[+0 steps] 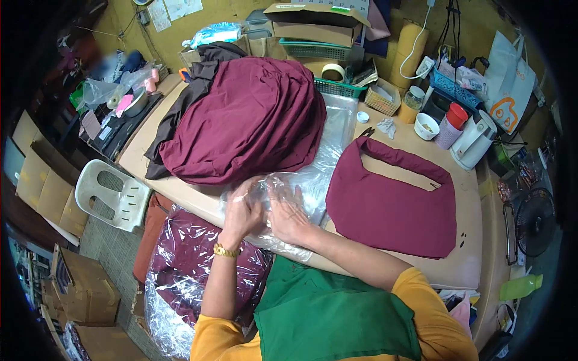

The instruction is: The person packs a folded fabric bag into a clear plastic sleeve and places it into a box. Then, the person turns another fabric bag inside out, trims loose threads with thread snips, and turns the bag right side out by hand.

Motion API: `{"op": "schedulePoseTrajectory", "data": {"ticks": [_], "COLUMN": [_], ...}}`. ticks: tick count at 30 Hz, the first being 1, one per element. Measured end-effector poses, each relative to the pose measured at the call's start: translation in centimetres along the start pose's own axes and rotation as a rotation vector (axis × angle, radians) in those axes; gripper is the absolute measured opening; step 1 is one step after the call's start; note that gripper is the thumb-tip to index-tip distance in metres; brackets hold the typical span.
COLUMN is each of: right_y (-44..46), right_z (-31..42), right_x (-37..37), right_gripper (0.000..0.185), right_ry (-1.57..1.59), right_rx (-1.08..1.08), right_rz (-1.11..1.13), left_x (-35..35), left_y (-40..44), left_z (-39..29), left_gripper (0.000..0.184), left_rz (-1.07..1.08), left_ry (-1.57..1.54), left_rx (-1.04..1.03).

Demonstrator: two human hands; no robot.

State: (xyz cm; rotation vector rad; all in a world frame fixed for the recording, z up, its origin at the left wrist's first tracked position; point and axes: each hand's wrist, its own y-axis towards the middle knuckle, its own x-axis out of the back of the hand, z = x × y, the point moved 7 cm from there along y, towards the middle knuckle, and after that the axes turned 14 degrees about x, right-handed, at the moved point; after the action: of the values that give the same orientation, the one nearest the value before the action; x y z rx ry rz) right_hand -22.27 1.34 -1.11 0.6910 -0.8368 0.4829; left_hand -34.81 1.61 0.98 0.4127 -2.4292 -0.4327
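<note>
My left hand, a gold watch at its wrist, is closed on a crumpled clear plastic bag at the table's near edge. Close beside it, my right hand has its fingers stretched out and apart against the same film, which partly covers the fingertips. More flat clear plastic bags lie behind. To the right rests a maroon fabric shoulder bag, laid flat with its strap loop away from me. Beyond my left hand sits a big heap of maroon fabric, dark cloth under it.
A plastic-wrapped maroon bundle is below the table's left edge, near a white plastic stool. Small scissors, a white bowl, a jar and a white kettle stand toward the back right. Cardboard boxes fill the lower left.
</note>
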Motion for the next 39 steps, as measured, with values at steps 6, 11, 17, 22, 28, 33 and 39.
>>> {"op": "schedulePoseTrajectory", "data": {"ticks": [6, 11, 17, 22, 28, 33, 39], "right_y": [-0.6, -1.4, -2.5, -2.7, -3.3, -4.8, -3.6], "right_z": [1.2, 2.4, 2.3, 5.2, 2.6, 5.0, 4.2], "right_x": [-1.8, 1.3, -1.3, 0.0, -1.5, -2.0, -1.5], "right_gripper": [0.074, 0.066, 0.05, 0.049, 0.056, 0.058, 0.069], "right_ry": [0.0, 0.194, -0.27, -0.249, -0.223, -0.44, -0.336], "right_rx": [0.073, 0.309, 0.148, 0.425, 0.26, 0.458, 0.353], "right_rz": [0.107, -0.116, 0.299, 0.056, 0.162, 0.22, 0.133], "left_x": [1.6, 1.3, 1.6, 0.1, 0.5, 0.8, 0.6], "left_y": [-1.0, -1.0, -0.7, -0.9, -0.1, 0.3, 1.0], "left_z": [1.3, 0.9, 0.0, 0.5, -0.1, 1.4, 1.2], "left_gripper": [0.012, 0.014, 0.013, 0.016, 0.012, 0.003, 0.011], "left_rz": [-0.21, -0.03, 0.02, 0.063, 0.188, 0.261, 0.204], "left_ry": [0.106, 0.098, -0.047, 0.306, 0.118, -0.126, -0.139], "left_rx": [0.102, 0.081, 0.197, -0.033, 0.018, 0.305, 0.333]}}
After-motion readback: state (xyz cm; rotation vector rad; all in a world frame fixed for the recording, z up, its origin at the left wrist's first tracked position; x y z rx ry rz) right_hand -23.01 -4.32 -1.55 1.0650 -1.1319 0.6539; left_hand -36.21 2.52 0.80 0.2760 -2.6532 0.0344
